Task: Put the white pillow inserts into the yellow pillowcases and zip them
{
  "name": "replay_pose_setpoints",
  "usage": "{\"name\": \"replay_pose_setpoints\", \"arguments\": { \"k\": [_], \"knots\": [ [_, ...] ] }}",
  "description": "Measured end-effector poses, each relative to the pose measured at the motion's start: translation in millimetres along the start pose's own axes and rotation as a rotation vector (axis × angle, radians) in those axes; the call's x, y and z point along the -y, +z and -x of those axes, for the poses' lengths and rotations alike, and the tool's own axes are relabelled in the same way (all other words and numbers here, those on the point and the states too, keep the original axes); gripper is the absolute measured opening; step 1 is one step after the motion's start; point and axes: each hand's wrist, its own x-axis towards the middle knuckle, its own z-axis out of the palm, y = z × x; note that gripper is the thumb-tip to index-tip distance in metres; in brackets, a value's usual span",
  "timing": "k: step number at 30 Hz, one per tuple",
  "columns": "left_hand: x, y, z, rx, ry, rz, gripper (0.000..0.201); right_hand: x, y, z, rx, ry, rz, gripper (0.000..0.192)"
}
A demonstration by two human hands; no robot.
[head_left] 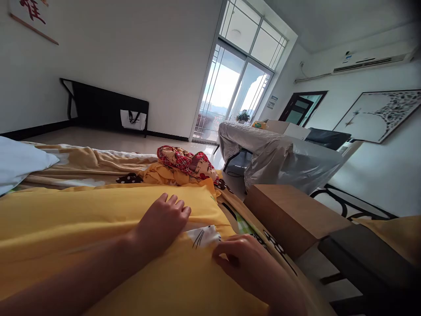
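Note:
A plump yellow pillow (108, 202) with a white whiskered print lies across the bed in front of me. My left hand (166, 224) rests on its upper side, knuckles up and fingers curled into the cloth, the fingertips hidden. Closer to the pillow's right end, beside the white print, my right hand (245, 261) is closed with thumb and fingers bent together on the yellow fabric. Just beyond the pillow lies a bunched heap of red checked and patterned cloth (187, 162).
A white pillow (23, 160) lies at the far left on a tan patterned blanket (88, 164). To the right stand a brown box-like piece (296, 206) and a dark padded seat (368, 254). Behind them is a table under plastic sheeting (272, 149). A white bag (133, 120) leans on a black panel.

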Motion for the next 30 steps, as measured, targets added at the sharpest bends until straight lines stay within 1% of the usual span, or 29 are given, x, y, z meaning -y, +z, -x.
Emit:
{"name": "replay_pose_setpoints", "arguments": {
  "k": [2,3,5,8,10,13,15,17,19,21,22,25,27,30],
  "knots": [
    [-3.6,5.3,-3.0,-0.048,0.061,-0.044,0.02,4.0,2.3,-3.4,-0.086,-0.007,0.001,0.023],
    [-4.7,8.0,-4.3,-0.077,0.08,-0.066,0.02,5.6,4.3,-7.1,-0.118,-0.006,0.001,0.029],
    [-4.7,12.4,-6.1,-0.131,0.098,-0.114,0.021,7.2,9.7,-17.2,-0.143,-0.011,0.004,0.037],
    [0.2,13.8,-5.0,-0.182,0.103,-0.191,0.021,5.8,18.0,-32.7,-0.121,-0.066,0.019,0.028],
    [5.7,11.0,-1.3,-0.185,0.097,-0.229,0.022,3.5,21.7,-38.8,-0.115,-0.096,0.033,0.022],
    [15.3,4.7,7.9,-0.153,0.052,-0.274,0.024,1.6,22.5,-39.3,-0.101,-0.128,0.046,0.019],
    [22.5,2.3,16.3,-0.117,-0.012,-0.276,0.026,2.2,20.3,-35.6,-0.098,-0.143,0.057,0.02],
    [30.9,2.8,26.6,-0.064,-0.09,-0.214,0.029,3.9,17.0,-30.5,-0.1,-0.15,0.07,0.019],
    [41.1,5.5,38.6,-0.011,-0.145,-0.095,0.039,5.9,14.4,-25.4,-0.095,-0.148,0.074,0.017],
    [52.1,7.6,51.1,0.015,-0.191,-0.014,0.05,7.2,13.4,-21.4,-0.08,-0.149,0.059,0.016],
    [57.1,7.7,57.3,0.019,-0.214,-0.005,0.052,7.5,13.6,-19.9,-0.073,-0.154,0.046,0.017],
    [68.3,4.3,75.7,0.042,-0.256,-0.07,0.048,7.6,14.5,-17.5,-0.063,-0.184,0.005,0.02],
    [74.5,2.6,89.8,0.069,-0.271,-0.088,0.05,8.3,14.0,-17.1,-0.084,-0.202,-0.012,0.02],
    [91.8,10.4,119.6,0.105,-0.368,-0.103,0.052,10.7,12.3,-18.6,-0.14,-0.199,-0.028,0.019]
  ]
}}
